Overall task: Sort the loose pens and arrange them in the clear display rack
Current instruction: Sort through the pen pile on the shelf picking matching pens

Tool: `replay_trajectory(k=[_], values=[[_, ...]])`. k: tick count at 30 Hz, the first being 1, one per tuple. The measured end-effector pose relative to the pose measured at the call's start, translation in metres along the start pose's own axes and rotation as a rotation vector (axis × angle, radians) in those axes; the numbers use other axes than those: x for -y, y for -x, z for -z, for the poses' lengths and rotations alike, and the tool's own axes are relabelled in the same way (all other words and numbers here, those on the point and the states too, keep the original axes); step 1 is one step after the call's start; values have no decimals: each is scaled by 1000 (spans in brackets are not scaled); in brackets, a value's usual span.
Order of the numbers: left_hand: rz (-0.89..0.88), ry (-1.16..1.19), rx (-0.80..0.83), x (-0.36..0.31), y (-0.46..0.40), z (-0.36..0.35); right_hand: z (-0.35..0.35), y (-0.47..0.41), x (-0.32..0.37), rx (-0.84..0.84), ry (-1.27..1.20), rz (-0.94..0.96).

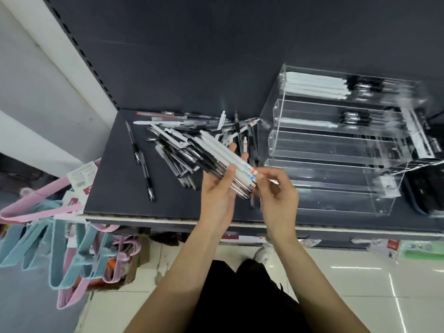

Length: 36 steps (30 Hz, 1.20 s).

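My left hand (219, 188) holds a bundle of pens (216, 155), white ones on top and black ones beneath, slanting up to the left over the shelf. My right hand (276, 191) pinches the lower end of the bundle near the pens' coloured tips. A pile of loose pens (182, 138), black, clear and white, lies on the dark shelf behind the hands. The clear display rack (336, 150) stands to the right, stepped in tiers. Its top tier holds white and black pens, the second tier a few, and the lower tiers look empty.
Two black pens (141, 159) lie apart on the dark shelf (115, 188) to the left of the pile. Pink and blue hangers (60, 236) dangle off the shelf's left end. A black case (425, 188) sits right of the rack. Tiled floor lies below.
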State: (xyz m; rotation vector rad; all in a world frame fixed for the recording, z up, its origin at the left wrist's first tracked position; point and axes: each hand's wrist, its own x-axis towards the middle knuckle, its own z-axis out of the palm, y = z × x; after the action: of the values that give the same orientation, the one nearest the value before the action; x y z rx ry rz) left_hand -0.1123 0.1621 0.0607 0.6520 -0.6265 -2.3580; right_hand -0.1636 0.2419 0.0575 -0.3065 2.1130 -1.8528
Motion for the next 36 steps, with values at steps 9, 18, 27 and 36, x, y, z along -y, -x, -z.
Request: replay_trajectory(k=[9,18,27,36], values=[[47,-42,67,46,-7,-62,72,-29,11,-19,153,167],[-10,17,-107,116,5,-116,161,-81,17,223,459,426],[-161,-76,-214,139,18,-150,195,-135,48,571,402,368],[-192,77,-261,121,6,-125,161,-223,75,425,1088,842]])
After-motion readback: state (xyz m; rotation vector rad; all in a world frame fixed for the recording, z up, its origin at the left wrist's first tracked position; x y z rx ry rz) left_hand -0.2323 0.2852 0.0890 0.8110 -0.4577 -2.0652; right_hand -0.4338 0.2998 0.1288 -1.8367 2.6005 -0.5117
